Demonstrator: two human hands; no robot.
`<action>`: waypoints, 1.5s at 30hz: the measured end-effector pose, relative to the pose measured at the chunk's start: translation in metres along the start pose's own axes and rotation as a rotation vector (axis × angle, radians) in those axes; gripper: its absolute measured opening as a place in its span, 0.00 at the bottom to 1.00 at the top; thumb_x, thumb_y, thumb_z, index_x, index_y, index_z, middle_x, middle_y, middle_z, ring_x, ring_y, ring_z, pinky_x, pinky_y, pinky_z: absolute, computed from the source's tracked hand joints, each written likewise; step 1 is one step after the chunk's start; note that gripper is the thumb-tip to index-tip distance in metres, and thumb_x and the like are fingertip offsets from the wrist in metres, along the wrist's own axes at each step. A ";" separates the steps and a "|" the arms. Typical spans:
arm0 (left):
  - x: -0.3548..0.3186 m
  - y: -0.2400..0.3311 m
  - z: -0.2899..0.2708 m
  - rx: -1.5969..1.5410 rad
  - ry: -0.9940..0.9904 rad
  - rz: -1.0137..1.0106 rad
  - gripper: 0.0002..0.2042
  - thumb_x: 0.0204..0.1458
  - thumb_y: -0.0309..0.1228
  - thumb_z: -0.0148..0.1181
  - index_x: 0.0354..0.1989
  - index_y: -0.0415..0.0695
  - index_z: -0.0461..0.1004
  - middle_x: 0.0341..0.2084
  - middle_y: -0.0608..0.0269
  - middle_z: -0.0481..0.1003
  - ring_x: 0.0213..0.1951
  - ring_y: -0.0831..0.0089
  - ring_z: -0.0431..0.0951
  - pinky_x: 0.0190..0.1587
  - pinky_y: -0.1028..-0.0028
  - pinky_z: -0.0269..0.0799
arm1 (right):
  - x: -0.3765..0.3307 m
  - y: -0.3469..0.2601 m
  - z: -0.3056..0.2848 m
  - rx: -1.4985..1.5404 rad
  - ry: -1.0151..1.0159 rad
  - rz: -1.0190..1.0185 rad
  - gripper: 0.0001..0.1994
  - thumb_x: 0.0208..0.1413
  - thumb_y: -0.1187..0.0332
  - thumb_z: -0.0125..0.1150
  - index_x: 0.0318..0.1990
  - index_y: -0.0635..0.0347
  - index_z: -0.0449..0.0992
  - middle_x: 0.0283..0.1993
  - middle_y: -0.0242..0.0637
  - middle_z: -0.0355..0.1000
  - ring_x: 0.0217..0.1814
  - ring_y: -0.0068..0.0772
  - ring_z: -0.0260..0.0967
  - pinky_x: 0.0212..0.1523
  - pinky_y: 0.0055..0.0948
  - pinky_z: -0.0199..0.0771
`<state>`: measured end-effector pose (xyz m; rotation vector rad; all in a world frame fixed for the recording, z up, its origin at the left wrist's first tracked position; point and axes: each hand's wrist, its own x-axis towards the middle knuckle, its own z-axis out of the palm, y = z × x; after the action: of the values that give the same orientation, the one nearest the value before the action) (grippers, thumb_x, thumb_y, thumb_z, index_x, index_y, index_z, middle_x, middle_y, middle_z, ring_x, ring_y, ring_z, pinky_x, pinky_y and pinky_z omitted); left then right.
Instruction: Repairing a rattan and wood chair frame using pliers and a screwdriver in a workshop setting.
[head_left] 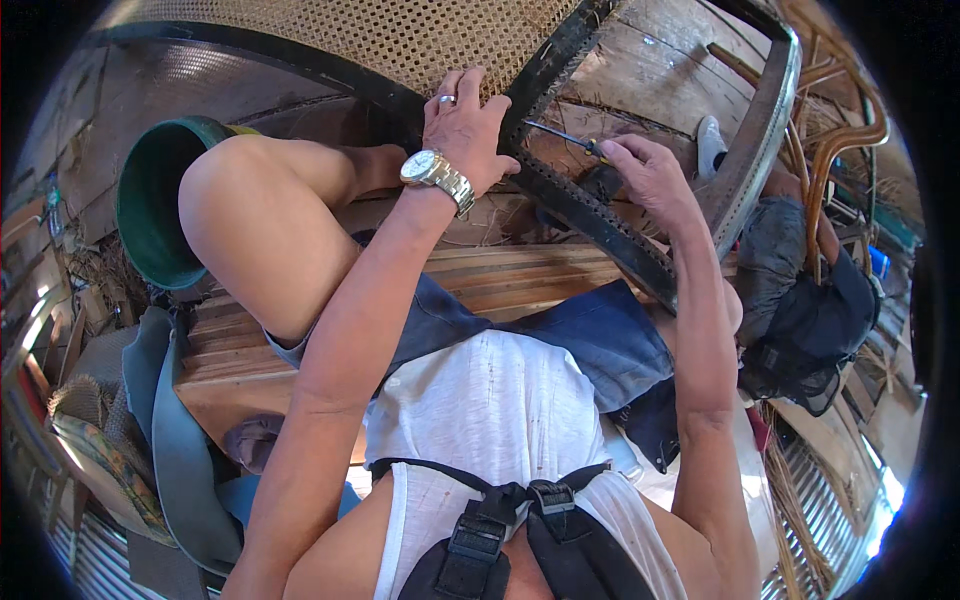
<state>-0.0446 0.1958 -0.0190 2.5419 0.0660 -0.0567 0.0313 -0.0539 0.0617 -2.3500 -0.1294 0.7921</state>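
A dark wooden chair frame (572, 206) with a row of small holes along its edges lies across my lap. Woven cane webbing (380, 48) fills its upper-left section; the section on the right is bare of cane. My left hand (466, 128) rests spread over the corner where the rails meet, fingertips on the webbing and thumb by the lower rail. In my right hand (648, 178) I grip a thin screwdriver (562, 135) with a yellow and black handle. Its shaft points left, and its tip is close to the holed rail beside my left hand.
A green bucket (150, 220) lies tilted by my left knee. I sit over a slatted wooden bench (240, 330). Curved bentwood parts (835, 150) stand at the right, near another person (800, 290) in dark clothes. Cane strips (790, 500) lie at the lower right.
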 end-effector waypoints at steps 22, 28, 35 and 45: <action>0.002 0.008 0.007 -0.007 0.094 0.014 0.39 0.28 0.43 0.85 0.56 0.55 0.76 0.67 0.53 0.59 0.70 0.50 0.55 0.66 0.49 0.59 | 0.026 -0.108 0.010 -0.701 -0.114 -0.368 0.13 0.57 0.64 0.66 0.41 0.66 0.78 0.31 0.55 0.77 0.39 0.57 0.78 0.43 0.47 0.79; 0.005 -0.012 0.022 0.029 0.167 0.081 0.22 0.44 0.37 0.74 0.51 0.53 0.78 0.65 0.49 0.60 0.69 0.47 0.57 0.64 0.48 0.61 | -0.024 -0.120 0.092 -0.750 0.145 -0.435 0.12 0.51 0.75 0.62 0.43 0.62 0.70 0.42 0.47 0.71 0.31 0.49 0.80 0.30 0.39 0.84; 0.020 -0.044 -0.034 -0.312 0.192 -0.115 0.12 0.54 0.33 0.66 0.45 0.46 0.81 0.42 0.53 0.80 0.45 0.56 0.81 0.50 0.61 0.76 | -0.047 -0.077 0.138 -0.530 0.333 -0.437 0.05 0.52 0.75 0.59 0.36 0.59 0.71 0.39 0.42 0.70 0.28 0.49 0.76 0.28 0.42 0.79; 0.021 -0.039 -0.022 -0.404 0.096 -0.199 0.14 0.55 0.36 0.68 0.46 0.43 0.82 0.36 0.59 0.84 0.39 0.68 0.84 0.46 0.69 0.79 | -0.049 -0.064 0.145 -0.302 0.295 -0.438 0.06 0.48 0.77 0.58 0.35 0.62 0.72 0.40 0.47 0.69 0.33 0.56 0.73 0.37 0.47 0.78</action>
<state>-0.0254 0.2409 -0.0234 2.1255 0.3335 0.0018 -0.0843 0.0619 0.0369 -2.5505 -0.6487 0.2205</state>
